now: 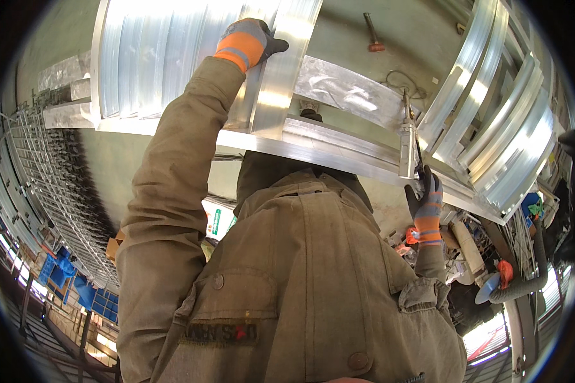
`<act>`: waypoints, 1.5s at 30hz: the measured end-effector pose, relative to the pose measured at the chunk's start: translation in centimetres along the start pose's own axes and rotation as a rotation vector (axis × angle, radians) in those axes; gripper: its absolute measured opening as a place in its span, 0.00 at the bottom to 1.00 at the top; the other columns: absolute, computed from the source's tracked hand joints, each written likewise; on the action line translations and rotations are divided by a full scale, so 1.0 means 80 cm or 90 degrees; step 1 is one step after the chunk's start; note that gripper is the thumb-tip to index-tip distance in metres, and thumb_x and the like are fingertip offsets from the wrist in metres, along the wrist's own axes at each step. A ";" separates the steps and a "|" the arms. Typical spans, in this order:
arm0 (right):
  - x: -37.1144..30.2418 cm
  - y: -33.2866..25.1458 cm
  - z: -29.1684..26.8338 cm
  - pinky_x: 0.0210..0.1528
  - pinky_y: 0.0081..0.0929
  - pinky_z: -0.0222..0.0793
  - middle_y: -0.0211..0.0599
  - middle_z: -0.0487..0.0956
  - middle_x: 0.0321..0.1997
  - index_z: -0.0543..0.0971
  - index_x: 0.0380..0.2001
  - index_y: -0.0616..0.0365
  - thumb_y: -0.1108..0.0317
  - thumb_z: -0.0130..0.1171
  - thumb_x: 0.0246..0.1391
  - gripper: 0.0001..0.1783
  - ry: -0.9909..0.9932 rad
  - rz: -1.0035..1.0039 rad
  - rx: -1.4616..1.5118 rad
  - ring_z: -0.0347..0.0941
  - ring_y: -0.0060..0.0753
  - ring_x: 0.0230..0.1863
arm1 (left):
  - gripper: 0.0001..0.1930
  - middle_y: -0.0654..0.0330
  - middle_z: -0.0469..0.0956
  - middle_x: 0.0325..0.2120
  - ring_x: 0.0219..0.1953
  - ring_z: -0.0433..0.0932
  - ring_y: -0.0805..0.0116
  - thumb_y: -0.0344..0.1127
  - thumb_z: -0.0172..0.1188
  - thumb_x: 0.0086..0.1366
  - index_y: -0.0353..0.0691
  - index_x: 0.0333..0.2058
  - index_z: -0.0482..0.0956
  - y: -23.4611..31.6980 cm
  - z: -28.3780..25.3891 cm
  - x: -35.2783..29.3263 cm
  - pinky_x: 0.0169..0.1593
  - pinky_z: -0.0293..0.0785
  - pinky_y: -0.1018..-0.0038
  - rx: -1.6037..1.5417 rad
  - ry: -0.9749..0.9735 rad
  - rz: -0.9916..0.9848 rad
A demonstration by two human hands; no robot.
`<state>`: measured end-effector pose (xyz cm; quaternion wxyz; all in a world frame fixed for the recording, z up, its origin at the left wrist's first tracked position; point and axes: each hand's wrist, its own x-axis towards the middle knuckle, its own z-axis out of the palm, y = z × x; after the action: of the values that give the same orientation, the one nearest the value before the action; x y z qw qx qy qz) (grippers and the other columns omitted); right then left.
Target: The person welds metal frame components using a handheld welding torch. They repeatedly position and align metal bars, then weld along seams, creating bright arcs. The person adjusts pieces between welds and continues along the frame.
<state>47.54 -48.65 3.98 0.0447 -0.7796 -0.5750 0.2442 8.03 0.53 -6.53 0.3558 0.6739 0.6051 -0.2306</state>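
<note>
My left hand [249, 43], in an orange and grey glove with dark fingers, grips a wide aluminium profile [276, 96]. Its thumb lies across the profile, and the other fingers are partly hidden. More ribbed profiles [153, 57] lie side by side to its left. They rest within an aluminium frame, whose long front rail [313, 152] runs before my body. At the right, my gloved right hand [426, 204] has thumb and fingers apart. It is at the rail's edge, close below a silver block-shaped tool [407, 150]; whether they touch is unclear.
Flat metal strips [348, 89] cross behind the rail. A red-headed hammer [375, 46] lies farther back, and a thin cable [406, 83] curls near the tool. More profiles [492, 108] lie at far right. A metal rack [51, 166] stands at left.
</note>
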 end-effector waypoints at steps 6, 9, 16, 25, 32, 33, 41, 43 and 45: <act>0.052 -0.011 0.035 0.65 0.55 0.74 0.52 0.84 0.58 0.75 0.76 0.61 0.65 0.76 0.60 0.41 0.074 -0.047 -0.066 0.77 0.64 0.60 | 0.29 0.60 0.89 0.28 0.32 0.88 0.64 0.64 0.79 0.60 0.45 0.46 0.91 -0.005 0.003 -0.009 0.43 0.86 0.61 0.008 0.049 0.015; 0.061 -0.009 0.039 0.66 0.54 0.75 0.55 0.84 0.58 0.77 0.72 0.62 0.67 0.73 0.62 0.36 0.098 -0.087 0.006 0.79 0.65 0.59 | 0.29 0.60 0.89 0.28 0.31 0.88 0.63 0.65 0.79 0.60 0.45 0.45 0.92 -0.003 0.003 -0.009 0.41 0.85 0.61 0.002 0.053 0.013; 0.098 -0.055 -0.040 0.53 0.37 0.83 0.46 0.90 0.51 0.85 0.60 0.64 0.71 0.73 0.66 0.21 0.015 -0.150 0.163 0.87 0.41 0.47 | 0.30 0.47 0.91 0.38 0.43 0.90 0.47 0.65 0.77 0.62 0.41 0.44 0.95 -0.015 0.013 -0.009 0.54 0.85 0.54 0.052 0.125 0.139; 0.234 -0.227 -0.097 0.30 0.32 0.75 0.30 0.85 0.28 0.90 0.46 0.58 0.72 0.74 0.65 0.08 -0.428 -0.306 0.291 0.81 0.26 0.26 | 0.30 0.41 0.92 0.43 0.49 0.90 0.39 0.64 0.78 0.62 0.37 0.41 0.95 -0.024 0.018 -0.022 0.59 0.83 0.50 0.015 0.199 0.197; 0.278 -0.243 -0.008 0.43 0.36 0.80 0.41 0.89 0.39 0.90 0.52 0.60 0.69 0.74 0.66 0.13 -0.527 -0.342 0.357 0.84 0.37 0.38 | 0.29 0.41 0.92 0.43 0.49 0.90 0.39 0.62 0.80 0.60 0.37 0.41 0.95 -0.018 0.013 -0.029 0.59 0.84 0.50 -0.023 0.179 0.149; 0.281 -0.242 -0.006 0.42 0.36 0.80 0.40 0.89 0.38 0.90 0.52 0.60 0.69 0.74 0.67 0.13 -0.548 -0.334 0.384 0.84 0.37 0.36 | 0.29 0.41 0.92 0.43 0.49 0.90 0.39 0.62 0.80 0.60 0.37 0.41 0.95 -0.018 0.014 -0.028 0.58 0.84 0.50 -0.029 0.179 0.144; 0.282 -0.235 0.008 0.40 0.35 0.80 0.40 0.90 0.37 0.90 0.51 0.60 0.68 0.74 0.67 0.13 -0.556 -0.347 0.364 0.83 0.34 0.35 | 0.31 0.41 0.92 0.43 0.49 0.91 0.39 0.63 0.81 0.58 0.38 0.42 0.95 -0.016 0.016 -0.022 0.59 0.85 0.50 -0.023 0.168 0.126; 0.281 -0.233 0.008 0.42 0.35 0.80 0.40 0.90 0.39 0.90 0.52 0.60 0.68 0.74 0.67 0.14 -0.550 -0.325 0.370 0.84 0.33 0.37 | 0.31 0.41 0.92 0.43 0.49 0.91 0.39 0.63 0.81 0.58 0.38 0.42 0.96 -0.013 0.016 -0.019 0.59 0.85 0.50 -0.012 0.162 0.123; 0.277 -0.238 0.015 0.45 0.34 0.81 0.40 0.91 0.42 0.90 0.54 0.60 0.68 0.74 0.67 0.15 -0.574 -0.291 0.478 0.85 0.33 0.39 | 0.31 0.41 0.92 0.44 0.49 0.91 0.39 0.63 0.81 0.58 0.38 0.42 0.96 -0.012 0.015 -0.017 0.59 0.85 0.51 -0.005 0.155 0.113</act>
<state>35.24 -22.18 2.26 0.1196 -0.3881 -0.5646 0.7186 7.04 -1.28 -6.48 0.3013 0.7462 0.5829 -0.1124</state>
